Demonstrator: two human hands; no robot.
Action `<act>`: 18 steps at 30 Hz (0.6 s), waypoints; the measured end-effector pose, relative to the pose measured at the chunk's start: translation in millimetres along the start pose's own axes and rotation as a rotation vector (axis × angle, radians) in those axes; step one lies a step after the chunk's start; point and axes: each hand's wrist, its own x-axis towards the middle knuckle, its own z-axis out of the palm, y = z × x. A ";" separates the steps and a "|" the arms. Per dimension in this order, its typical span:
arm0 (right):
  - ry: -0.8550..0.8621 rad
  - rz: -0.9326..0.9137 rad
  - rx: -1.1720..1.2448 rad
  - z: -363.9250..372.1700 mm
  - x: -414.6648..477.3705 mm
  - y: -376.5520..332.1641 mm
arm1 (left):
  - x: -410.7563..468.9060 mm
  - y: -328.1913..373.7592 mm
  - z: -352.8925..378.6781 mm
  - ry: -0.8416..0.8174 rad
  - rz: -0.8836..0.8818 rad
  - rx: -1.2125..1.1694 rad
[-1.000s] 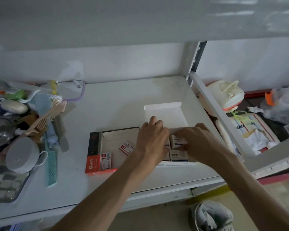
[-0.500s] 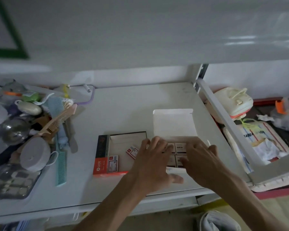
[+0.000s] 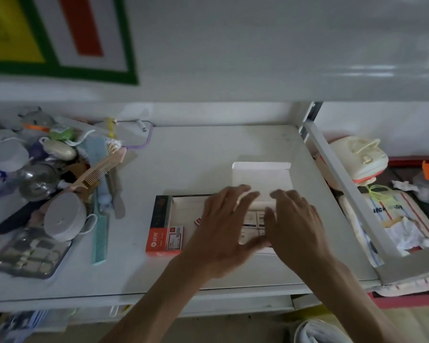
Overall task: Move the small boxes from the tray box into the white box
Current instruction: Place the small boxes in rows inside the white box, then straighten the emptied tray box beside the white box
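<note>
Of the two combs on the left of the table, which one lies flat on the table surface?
The teal comb lies flat on the table, beside the white tape roll. The peach comb rests tilted on the pile of clutter.

dim, soft overall, motion blur, wide-angle edge curvature

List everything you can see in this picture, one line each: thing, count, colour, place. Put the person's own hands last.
White box: one, white, lid open, mid-shelf behind the hands.
Tray box: one, orange and black, left of the white box.
Small boxes: several, white, in the white box; count hidden by hands.
Small box: one, red and white, inside the tray box.
Combs: two, teal and peach, left of the tray box.
Tape roll: one, white, in the left clutter.
Shelf: one, white.
Left hand: one, open, over the boxes.
Right hand: one, open, over the white box.
</note>
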 end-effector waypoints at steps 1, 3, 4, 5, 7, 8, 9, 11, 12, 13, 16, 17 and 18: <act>0.023 -0.055 0.077 -4.1 4.3 -9.6 | -2.8 -6.6 -9.3 0.054 -0.045 -0.029; -0.014 -0.172 0.302 -7.6 17.2 -31.8 | -11.2 -26.4 -27.2 0.160 -0.142 -0.069; -0.065 -0.228 0.346 -3.9 25.0 -41.5 | -16.8 -40.1 -34.4 0.189 -0.179 -0.037; -0.140 -0.259 0.322 3.7 32.0 -50.5 | -22.4 -53.9 -41.0 0.181 -0.206 0.033; -0.277 -0.298 0.144 24.4 41.0 -67.0 | -35.2 -78.4 -50.8 0.048 -0.267 0.136; -0.325 -0.314 0.006 35.2 43.1 -73.9 | -41.6 -87.3 -54.8 -0.043 -0.318 0.124; -0.353 -0.328 -0.112 43.5 43.0 -81.2 | -47.4 -93.7 -58.4 -0.122 -0.371 0.081; -0.396 -0.323 -0.250 59.3 42.5 -90.8 | -58.0 -102.7 -61.5 -0.196 -0.374 0.049; -0.402 -0.327 -0.285 63.7 41.2 -94.4 | -61.7 -105.0 -61.5 -0.216 -0.341 0.077; -0.406 -0.318 -0.306 66.0 40.8 -96.5 | -64.5 -106.9 -61.1 -0.237 -0.312 0.102; -0.357 -0.282 -0.197 68.1 42.8 -97.8 | -69.3 -106.2 -56.3 -0.252 -0.270 0.106; -0.365 -0.241 -0.124 68.9 42.9 -97.7 | -69.7 -105.6 -53.8 -0.230 -0.267 0.097; -0.383 -0.203 -0.036 70.7 43.4 -98.0 | -69.7 -104.2 -52.2 -0.210 -0.267 0.089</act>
